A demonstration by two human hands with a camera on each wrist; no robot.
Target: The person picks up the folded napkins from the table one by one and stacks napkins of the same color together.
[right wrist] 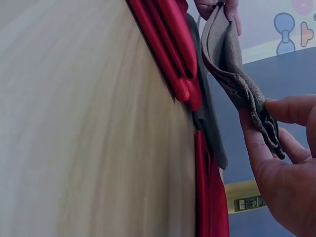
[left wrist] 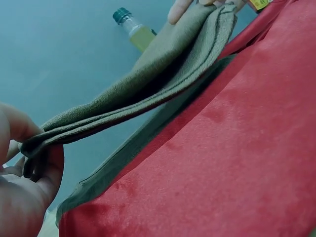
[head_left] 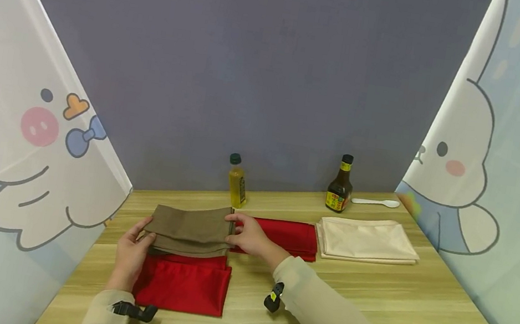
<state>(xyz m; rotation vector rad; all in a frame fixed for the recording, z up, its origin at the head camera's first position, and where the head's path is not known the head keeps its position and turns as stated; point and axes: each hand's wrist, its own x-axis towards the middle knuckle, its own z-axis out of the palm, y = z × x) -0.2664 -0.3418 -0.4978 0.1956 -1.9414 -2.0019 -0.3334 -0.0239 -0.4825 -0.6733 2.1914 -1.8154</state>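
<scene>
A folded brown cloth (head_left: 190, 223) is raised above the table, pinched at both ends. My left hand (head_left: 130, 254) grips its left end between thumb and fingers, and my right hand (head_left: 251, 235) pinches the right end. From the side, the left wrist view shows the held cloth's stacked layers (left wrist: 123, 106) bowing between the hands. Lower down, another dark brown cloth (right wrist: 210, 116) lies behind a folded red cloth (head_left: 183, 285), which sits in front of the hands. A second red cloth (head_left: 286, 236) lies partly behind my right hand.
Farther right is a folded cream cloth (head_left: 369, 240). Along the back stand a small oil bottle (head_left: 237, 184) and a dark sauce bottle (head_left: 339, 188), with a white spoon (head_left: 375, 202) beside the latter. Printed fabric panels (head_left: 516, 167) and a grey backdrop (head_left: 253, 71) enclose the wooden table (head_left: 345, 298).
</scene>
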